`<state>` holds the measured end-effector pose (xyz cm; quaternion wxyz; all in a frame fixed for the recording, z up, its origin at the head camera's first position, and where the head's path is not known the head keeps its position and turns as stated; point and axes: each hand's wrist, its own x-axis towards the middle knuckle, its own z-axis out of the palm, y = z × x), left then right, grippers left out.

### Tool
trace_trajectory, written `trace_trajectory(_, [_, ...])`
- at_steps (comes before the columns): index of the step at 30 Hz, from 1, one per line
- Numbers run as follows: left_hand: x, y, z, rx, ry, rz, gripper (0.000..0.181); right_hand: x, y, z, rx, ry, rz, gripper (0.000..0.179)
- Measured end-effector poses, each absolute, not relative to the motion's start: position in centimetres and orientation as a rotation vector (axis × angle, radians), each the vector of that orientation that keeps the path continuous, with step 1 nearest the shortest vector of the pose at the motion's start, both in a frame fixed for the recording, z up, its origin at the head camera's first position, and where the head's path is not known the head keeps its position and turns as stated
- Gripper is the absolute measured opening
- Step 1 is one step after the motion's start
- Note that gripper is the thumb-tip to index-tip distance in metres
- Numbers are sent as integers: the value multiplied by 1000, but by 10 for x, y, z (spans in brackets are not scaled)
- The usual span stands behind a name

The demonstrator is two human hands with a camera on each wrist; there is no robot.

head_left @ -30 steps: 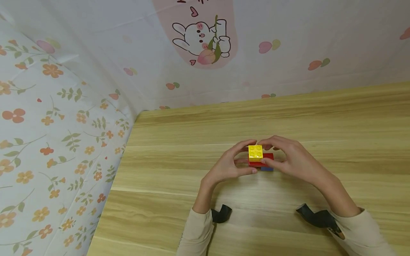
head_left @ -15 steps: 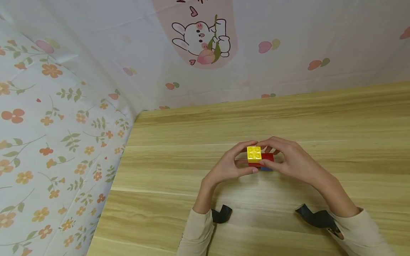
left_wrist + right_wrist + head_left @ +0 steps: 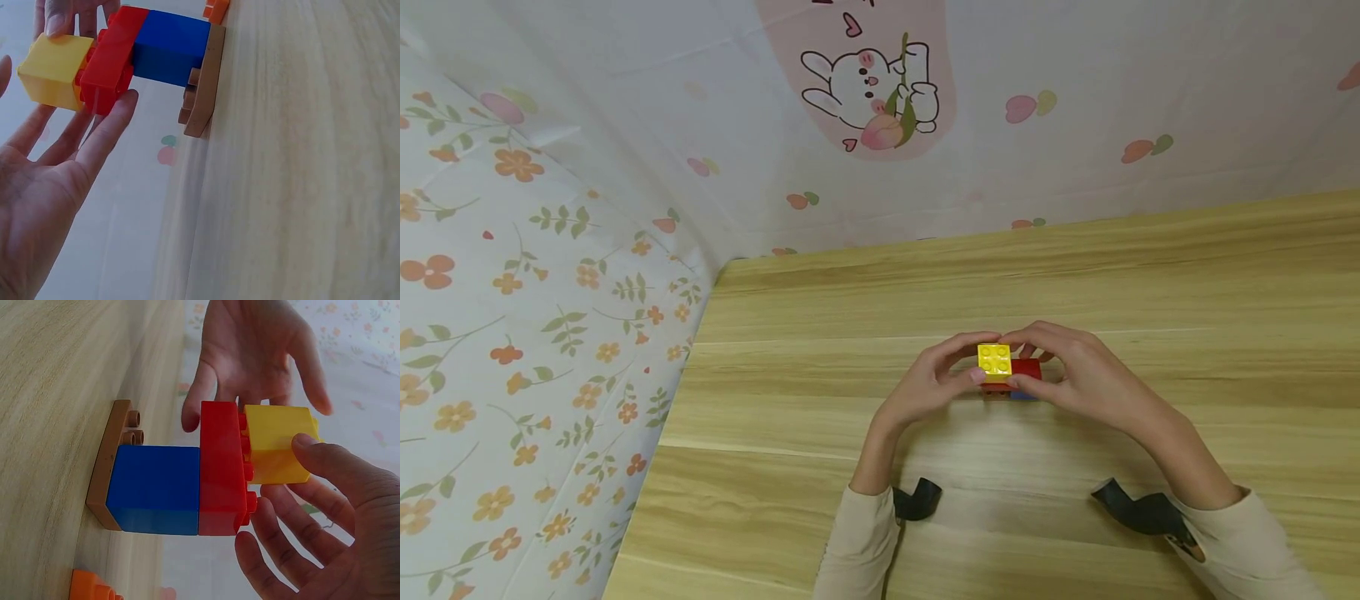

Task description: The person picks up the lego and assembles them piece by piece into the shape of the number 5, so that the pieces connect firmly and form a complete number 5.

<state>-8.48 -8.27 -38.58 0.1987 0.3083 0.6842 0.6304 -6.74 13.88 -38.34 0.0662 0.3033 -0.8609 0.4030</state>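
While the right hand pinches the yellow block between thumb and fingers, the left hand is spread loosely around the stack's left side, its fingers beside the red block; whether they touch it is hard to tell. Yellow sits on red's left end, red rests on the blue block, and blue stands on the brown base on the table. An orange block lies nearby.

Five toy bricks, two hands, two sleeves, one table
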Motion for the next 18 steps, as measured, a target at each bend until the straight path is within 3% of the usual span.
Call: trace_trajectory(18, [-87,-84,-390,853,1808,1880,29,-66,136,-383,890,-2600,1216,42])
